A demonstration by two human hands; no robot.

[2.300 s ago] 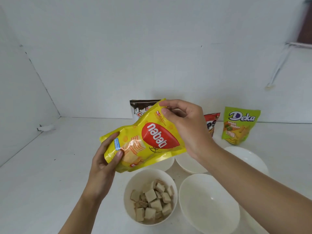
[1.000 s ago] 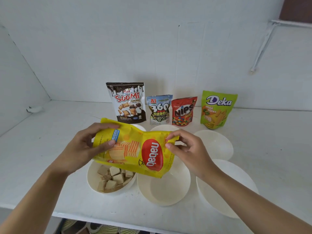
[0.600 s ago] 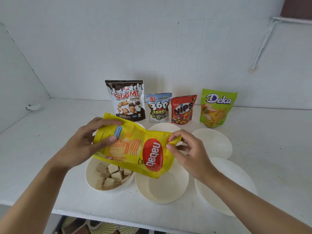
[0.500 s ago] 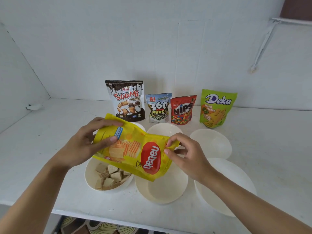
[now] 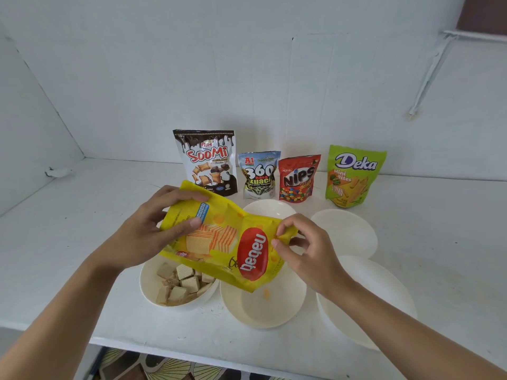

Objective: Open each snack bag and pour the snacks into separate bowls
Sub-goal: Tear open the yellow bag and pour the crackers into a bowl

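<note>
Wafers (image 5: 183, 286) poured, four bags to go!
Nabati bag (image 5: 219, 239) hangs just above the wafer bowl (image 5: 144, 283) and middle bowl (image 5: 274, 314), long axis left to right, top end rightward and dipping; left hand (image 5: 142, 234) grips its base, right hand (image 5: 310, 256) pinches the top corner. Soomi (image 5: 207, 163), 360 (image 5: 259, 175), Nips (image 5: 299, 178) and Deka (image 5: 354, 176) stand behind, seemingly sealed, unpoured.

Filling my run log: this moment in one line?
Nabati bag: held over bowls | left hand: grips one end | right hand: pinches other end | left bowl: wafers | back: four bags standing
</note>
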